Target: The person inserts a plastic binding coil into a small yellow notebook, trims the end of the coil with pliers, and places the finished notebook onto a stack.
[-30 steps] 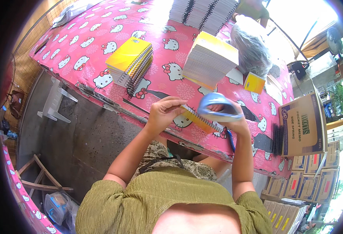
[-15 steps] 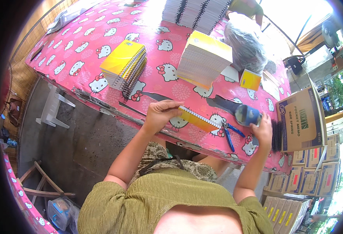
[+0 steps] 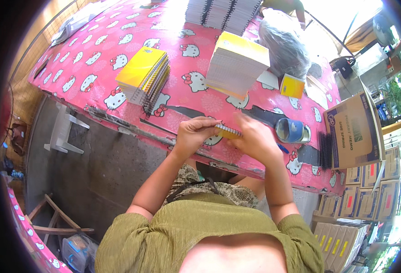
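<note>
My left hand [image 3: 195,134] pinches one end of a small yellow notebook [image 3: 229,132], its edge with the wire binding turned upward. Over the other end lies my right hand [image 3: 257,139], thumb below and slightly blurred fingers above, gripping the notebook and hiding that end. Behind my right hand, only a blue handle of the pliers [image 3: 282,148] shows. Just to the right, a clear cup with a blue band [image 3: 293,131] lies on the pink table [image 3: 209,107].
Spiral-bound yellow notebooks [image 3: 142,70] are stacked at left, and a taller pile of yellow-covered pads [image 3: 237,66] stands mid-table. A single yellow pad [image 3: 292,86], a grey plastic bag [image 3: 284,43], black coils [image 3: 325,150] and an open carton [image 3: 353,129] sit to the right.
My right hand has left the cup and moved left onto the notebook, now covering its right end and most of the pliers. My left hand keeps its hold.
</note>
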### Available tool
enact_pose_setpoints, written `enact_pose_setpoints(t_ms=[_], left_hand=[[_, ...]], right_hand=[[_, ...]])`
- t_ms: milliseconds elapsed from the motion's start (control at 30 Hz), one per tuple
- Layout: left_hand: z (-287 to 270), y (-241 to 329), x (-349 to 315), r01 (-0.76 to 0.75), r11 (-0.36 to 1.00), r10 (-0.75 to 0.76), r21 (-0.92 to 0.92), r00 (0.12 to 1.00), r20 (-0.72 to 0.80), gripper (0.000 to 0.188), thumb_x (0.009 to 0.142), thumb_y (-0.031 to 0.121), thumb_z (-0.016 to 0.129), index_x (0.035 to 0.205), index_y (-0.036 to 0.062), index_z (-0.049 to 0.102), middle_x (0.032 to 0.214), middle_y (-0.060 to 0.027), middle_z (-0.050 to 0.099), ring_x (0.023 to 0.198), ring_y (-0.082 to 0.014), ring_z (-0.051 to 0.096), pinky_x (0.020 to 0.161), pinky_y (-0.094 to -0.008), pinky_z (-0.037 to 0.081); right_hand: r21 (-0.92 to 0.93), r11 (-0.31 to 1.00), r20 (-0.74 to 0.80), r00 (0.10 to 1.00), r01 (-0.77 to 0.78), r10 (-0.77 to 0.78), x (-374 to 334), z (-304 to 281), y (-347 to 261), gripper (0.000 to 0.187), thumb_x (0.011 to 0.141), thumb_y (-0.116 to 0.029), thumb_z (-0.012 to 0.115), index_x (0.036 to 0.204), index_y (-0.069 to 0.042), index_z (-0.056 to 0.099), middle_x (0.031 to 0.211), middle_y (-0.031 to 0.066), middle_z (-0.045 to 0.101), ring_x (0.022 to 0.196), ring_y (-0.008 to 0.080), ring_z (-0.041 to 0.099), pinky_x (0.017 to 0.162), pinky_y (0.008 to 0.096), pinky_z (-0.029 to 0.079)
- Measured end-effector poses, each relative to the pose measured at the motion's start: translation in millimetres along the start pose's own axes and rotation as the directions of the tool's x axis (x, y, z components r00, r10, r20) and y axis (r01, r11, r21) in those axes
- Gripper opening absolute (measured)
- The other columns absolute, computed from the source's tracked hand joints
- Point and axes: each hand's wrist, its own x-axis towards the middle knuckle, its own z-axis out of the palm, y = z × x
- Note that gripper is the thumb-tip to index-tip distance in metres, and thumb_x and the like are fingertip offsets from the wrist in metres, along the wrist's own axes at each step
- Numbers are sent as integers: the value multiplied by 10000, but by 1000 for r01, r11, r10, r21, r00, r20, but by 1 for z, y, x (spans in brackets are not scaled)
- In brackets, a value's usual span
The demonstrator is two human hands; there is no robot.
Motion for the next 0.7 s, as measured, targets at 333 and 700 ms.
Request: enact_pose_setpoints(t_ms=[333, 700], left_hand=[[34, 27, 13, -334, 934, 339, 129, 940, -19, 173, 734, -85, 735, 865, -26, 641, 946, -119, 671, 861, -161, 650, 753, -272, 547], [39, 17, -24, -286, 811, 377, 510, 922, -83, 200, 687, -29, 798, 798, -29, 632, 939, -128, 659, 787, -149, 664, 676, -246, 578]], right_hand=[[-27, 939, -482, 827, -343, 288, -116, 62, 99, 633, 818, -400, 683, 1257, 16, 498, 1249, 213, 494, 1149, 359, 474, 967, 444, 365], [-61, 959, -390, 891, -276, 232, -127, 66, 94, 518, 844, -351, 638, 1229, -21, 529, 1256, 157, 501, 1158, 330, 457, 1003, 506, 296]])
